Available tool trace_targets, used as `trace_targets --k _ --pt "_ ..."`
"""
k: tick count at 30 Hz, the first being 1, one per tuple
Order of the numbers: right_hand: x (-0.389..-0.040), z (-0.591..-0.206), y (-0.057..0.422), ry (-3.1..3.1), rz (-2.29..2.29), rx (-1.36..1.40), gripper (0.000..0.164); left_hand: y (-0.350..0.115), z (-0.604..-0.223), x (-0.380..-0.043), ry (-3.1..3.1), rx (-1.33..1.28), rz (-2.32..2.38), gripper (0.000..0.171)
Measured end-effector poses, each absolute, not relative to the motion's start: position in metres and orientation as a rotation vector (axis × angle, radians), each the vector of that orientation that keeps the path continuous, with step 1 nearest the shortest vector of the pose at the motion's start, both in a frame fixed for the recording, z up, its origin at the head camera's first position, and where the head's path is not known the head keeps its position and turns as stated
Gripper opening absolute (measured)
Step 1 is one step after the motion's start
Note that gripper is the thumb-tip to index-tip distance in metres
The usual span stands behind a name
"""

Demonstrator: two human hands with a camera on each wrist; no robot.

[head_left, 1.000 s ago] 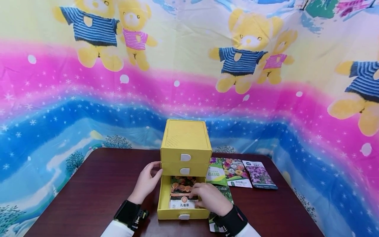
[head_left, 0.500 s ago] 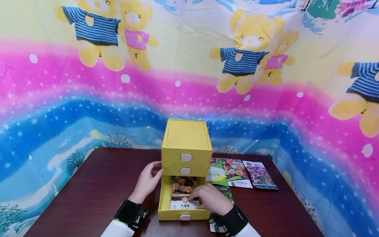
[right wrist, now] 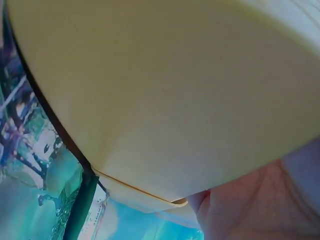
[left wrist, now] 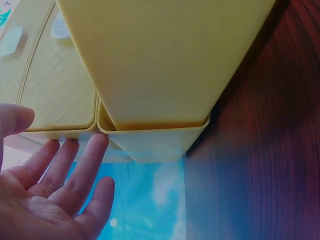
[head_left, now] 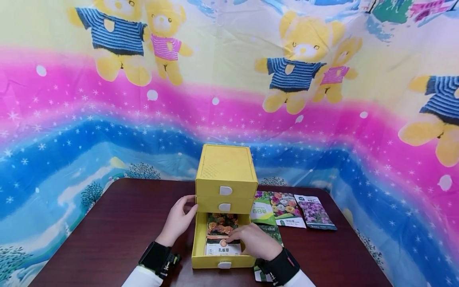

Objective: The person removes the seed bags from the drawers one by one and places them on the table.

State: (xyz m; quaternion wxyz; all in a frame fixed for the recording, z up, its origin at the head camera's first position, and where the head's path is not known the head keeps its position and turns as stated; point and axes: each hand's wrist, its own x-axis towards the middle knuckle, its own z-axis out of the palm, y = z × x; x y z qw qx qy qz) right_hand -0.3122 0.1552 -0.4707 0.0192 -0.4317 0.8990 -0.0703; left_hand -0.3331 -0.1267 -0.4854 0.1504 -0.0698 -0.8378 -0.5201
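Note:
A yellow drawer box (head_left: 226, 163) stands on the table, its lowest drawer (head_left: 199, 239) pulled out towards me. A seed packet (head_left: 219, 229) with orange flowers lies in that drawer, picture side up. My right hand (head_left: 256, 239) reaches over the drawer's right wall, its index fingertip on the packet's face; the wrist view hides these fingertips behind the drawer wall (right wrist: 165, 100). At the box's left side, my left hand (head_left: 178, 219) rests its fingertips against the casing, the fingers (left wrist: 75, 175) spread and nearly straight in the left wrist view.
Right of the box lie several more seed packets: a green one (head_left: 261, 213), one with mixed flowers (head_left: 285, 203) and one with purple flowers (head_left: 315, 211). Another green packet (head_left: 274, 233) lies partly under the right hand. A printed cloth (head_left: 143, 119) hangs behind the dark table (head_left: 118, 231).
The lowest drawer and the packet in it have shifted slightly towards me. The right hand's index fingertip has moved slightly down over the packet. The left hand has stayed in place.

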Motion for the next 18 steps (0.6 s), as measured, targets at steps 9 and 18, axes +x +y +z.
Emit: trace_targets --k 9,18 --pt "-0.3110 -0.4704 0.1534 2.801 -0.215 -1.286 0.058 -0.1272 -0.4869 -0.3340 -2.400 -0.207 -1.498 0.037" --pt "-0.3121 -0.4724 0.1515 2.801 -0.229 -1.251 0.054 -0.1276 -0.4853 -0.3331 -2.411 -0.195 -1.495 0.037"
